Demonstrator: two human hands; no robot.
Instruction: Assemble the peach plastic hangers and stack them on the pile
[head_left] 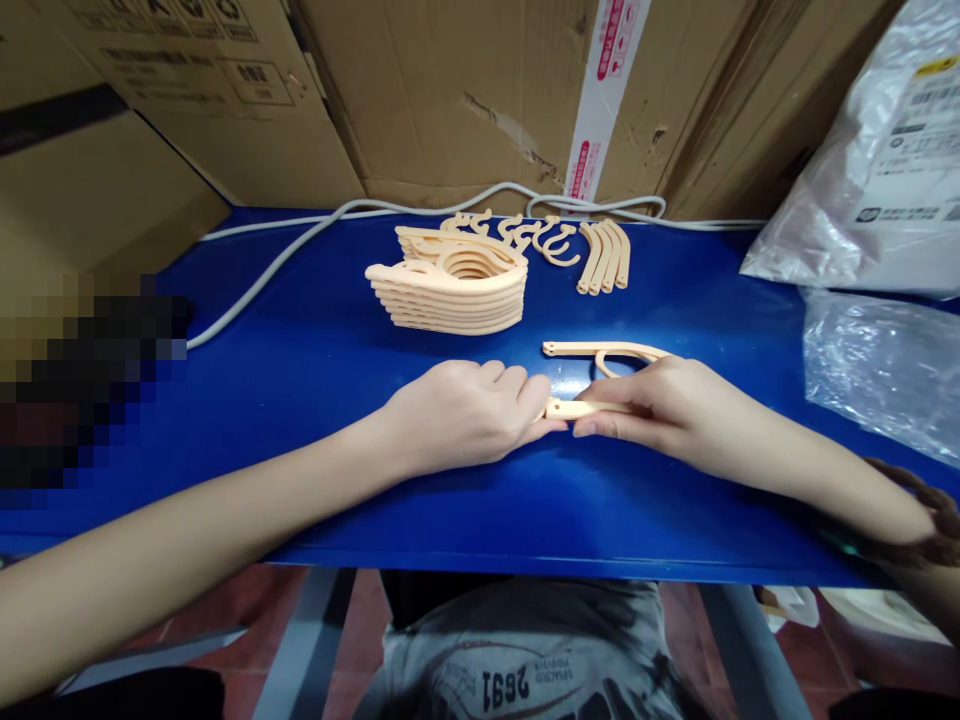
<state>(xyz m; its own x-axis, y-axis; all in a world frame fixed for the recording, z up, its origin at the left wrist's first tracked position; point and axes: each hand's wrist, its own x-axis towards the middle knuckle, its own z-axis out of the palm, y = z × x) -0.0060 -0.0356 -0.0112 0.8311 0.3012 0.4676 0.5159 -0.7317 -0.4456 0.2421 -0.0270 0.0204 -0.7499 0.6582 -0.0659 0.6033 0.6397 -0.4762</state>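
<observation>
My right hand (660,405) pinches a cream plastic hanger piece (574,409) that has a round hole near its left end. A second bar with a curved loop (592,348) extends beyond those fingers; whether both bars are one part is hidden. My left hand (480,415) is closed at the holed end, its fingers curled round a hanger part that is mostly covered. Beyond my hands stands a neat stack of cream hanger bodies (457,300). To its right lie several loose hooks (559,245) and several short curved hanger arms (604,258).
The blue tabletop (300,400) carries a white cable (277,265) along its back. Cardboard boxes (465,120) wall off the far side. A white plastic parcel bag (862,190) and a clear plastic bag (885,360) lie at the right. The left edge is blurred out.
</observation>
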